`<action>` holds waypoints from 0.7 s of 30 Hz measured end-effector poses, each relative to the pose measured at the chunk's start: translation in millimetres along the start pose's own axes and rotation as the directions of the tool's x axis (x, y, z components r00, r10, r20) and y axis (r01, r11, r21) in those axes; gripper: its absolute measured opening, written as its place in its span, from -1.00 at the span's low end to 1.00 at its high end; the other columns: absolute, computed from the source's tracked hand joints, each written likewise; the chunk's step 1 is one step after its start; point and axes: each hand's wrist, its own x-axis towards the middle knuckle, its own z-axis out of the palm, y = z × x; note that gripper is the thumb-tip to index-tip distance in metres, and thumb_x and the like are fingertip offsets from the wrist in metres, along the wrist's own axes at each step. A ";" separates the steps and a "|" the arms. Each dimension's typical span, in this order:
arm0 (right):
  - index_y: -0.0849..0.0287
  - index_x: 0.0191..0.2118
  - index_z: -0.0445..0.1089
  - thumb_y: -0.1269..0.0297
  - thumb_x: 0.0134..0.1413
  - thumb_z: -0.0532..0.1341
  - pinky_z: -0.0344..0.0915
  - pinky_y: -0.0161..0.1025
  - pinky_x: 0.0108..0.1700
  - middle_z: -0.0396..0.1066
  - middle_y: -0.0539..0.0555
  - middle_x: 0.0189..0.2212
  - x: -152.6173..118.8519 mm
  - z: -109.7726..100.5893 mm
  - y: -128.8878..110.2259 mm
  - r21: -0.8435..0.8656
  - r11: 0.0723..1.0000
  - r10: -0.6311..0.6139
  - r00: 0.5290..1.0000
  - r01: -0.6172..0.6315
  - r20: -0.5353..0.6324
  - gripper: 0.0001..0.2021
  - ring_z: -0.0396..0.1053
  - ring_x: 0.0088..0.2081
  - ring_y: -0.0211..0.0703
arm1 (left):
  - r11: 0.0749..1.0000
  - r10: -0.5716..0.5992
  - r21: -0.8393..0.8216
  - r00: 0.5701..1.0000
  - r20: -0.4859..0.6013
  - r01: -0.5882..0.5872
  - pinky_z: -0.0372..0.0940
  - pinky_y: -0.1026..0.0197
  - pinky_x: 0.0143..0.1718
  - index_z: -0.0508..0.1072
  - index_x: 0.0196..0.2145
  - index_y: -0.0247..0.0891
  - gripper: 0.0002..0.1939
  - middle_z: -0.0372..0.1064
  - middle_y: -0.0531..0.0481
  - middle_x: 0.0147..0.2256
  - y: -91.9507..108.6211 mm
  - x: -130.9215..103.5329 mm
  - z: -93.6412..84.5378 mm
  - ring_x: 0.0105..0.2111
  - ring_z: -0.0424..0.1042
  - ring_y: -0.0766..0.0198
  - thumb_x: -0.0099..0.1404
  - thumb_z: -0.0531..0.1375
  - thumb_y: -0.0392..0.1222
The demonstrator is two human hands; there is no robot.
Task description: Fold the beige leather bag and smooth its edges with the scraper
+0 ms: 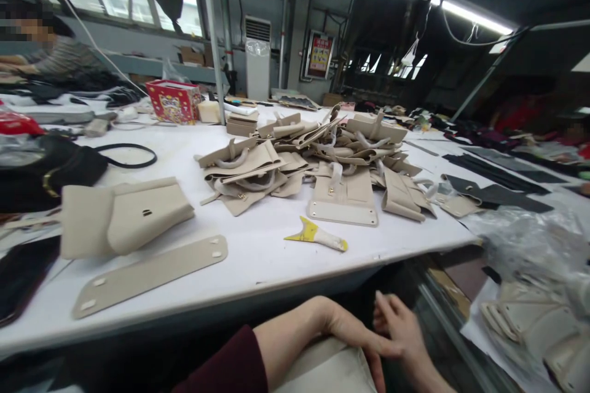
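Observation:
A beige leather bag piece (329, 368) lies low at the bottom of the view, close to my body. My left hand (354, 334), below a dark maroon sleeve, reaches over it with the fingers bent down round its right edge. Just to the right is my right hand (401, 325), its fingers curled together beside my left fingertips; whatever they pinch is hidden. On the white table, a beige bag body (129, 218) and a long beige strip (152, 276) with white tabs lie at the left. A yellow-and-white tool (316, 234) rests near the front edge.
Beige bag parts with wrapped handles form a pile (299, 159) on the white table (258, 258). A black bag (55, 166) and red box (173, 101) stand left. Clear plastic (530, 245) and beige pieces (534, 319) lie right. Another person (64, 55) sits far left.

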 end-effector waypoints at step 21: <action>0.26 -0.01 0.19 0.27 0.30 -0.02 0.37 -0.36 -0.48 0.45 0.13 -0.28 34.5 -105.6 -33.0 -0.237 0.956 -0.042 0.879 0.174 0.475 -0.76 0.44 -0.46 -0.21 | 0.987 0.086 0.150 0.986 -0.145 -0.064 0.29 0.11 0.00 0.43 -0.03 -0.22 -0.37 0.44 0.03 -0.18 12.4 -21.3 11.8 -0.08 0.40 0.11 0.02 0.35 0.18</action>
